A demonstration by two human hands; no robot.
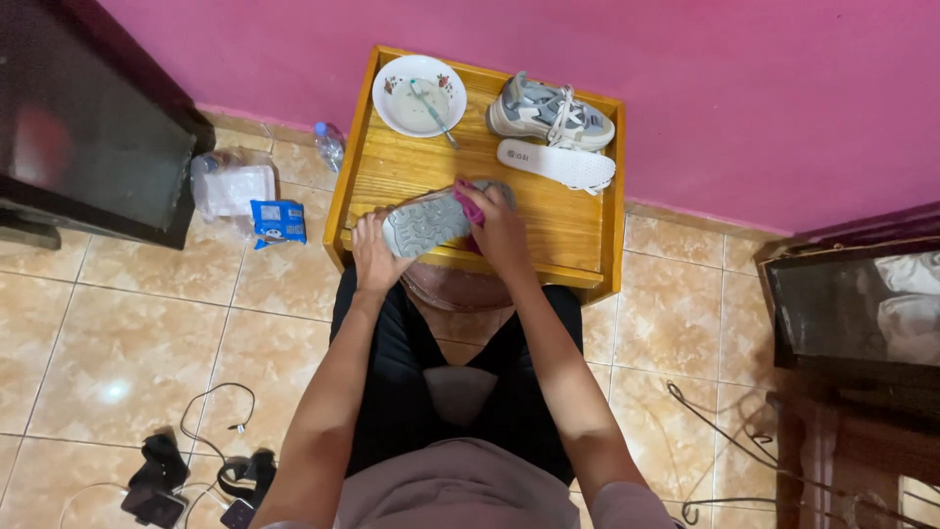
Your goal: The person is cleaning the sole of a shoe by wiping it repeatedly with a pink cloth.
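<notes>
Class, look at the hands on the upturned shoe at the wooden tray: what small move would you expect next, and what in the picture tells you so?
Probably a short rub of the pink cloth along the grey sole. The left hand steadies the upturned shoe at the tray's near edge, and the right hand presses the cloth against its side, so wiping looks underway.

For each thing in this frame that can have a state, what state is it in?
Left hand: holding the heel end of the upturned shoe.
Right hand: pressing a pink cloth on the shoe.
Held shoe: sole up, over the wooden table.
Second shoe: upright, laced.
Insole: out, lying flat.
Bowl: holds a spoon.
</notes>
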